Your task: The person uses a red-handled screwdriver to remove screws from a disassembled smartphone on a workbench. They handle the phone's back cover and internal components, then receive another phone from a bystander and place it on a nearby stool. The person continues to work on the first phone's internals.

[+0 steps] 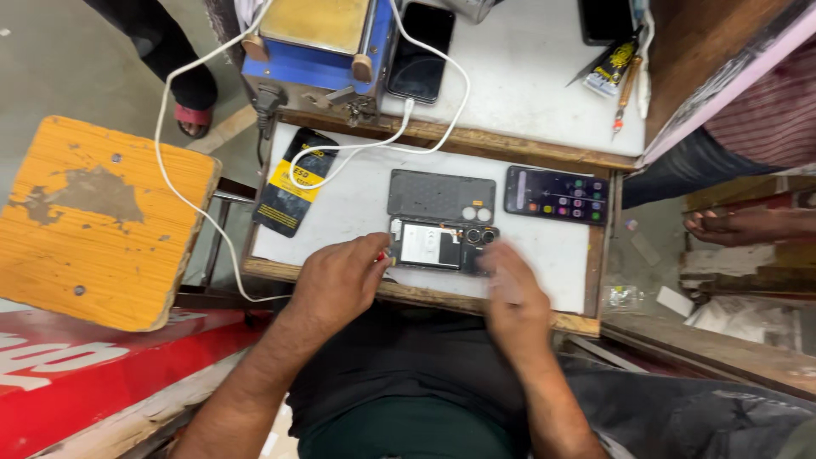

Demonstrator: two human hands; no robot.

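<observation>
Here, an opened dark smartphone with its back cover off and its white and grey insides bare (442, 246) lies near the front edge of the white pull-out worktop (357, 200). The left hand (340, 280) rests at the phone's left end, fingers curled around something small and red; what it is I cannot tell. The right hand (510, 293) is blurred at the phone's right end, so its grip is unclear. Just behind the phone lies its grey removed back cover (440, 195); right of that, a lit smartphone (557, 195). The phone looks light, stiff and fragile inside, best held by its side edges.
</observation>
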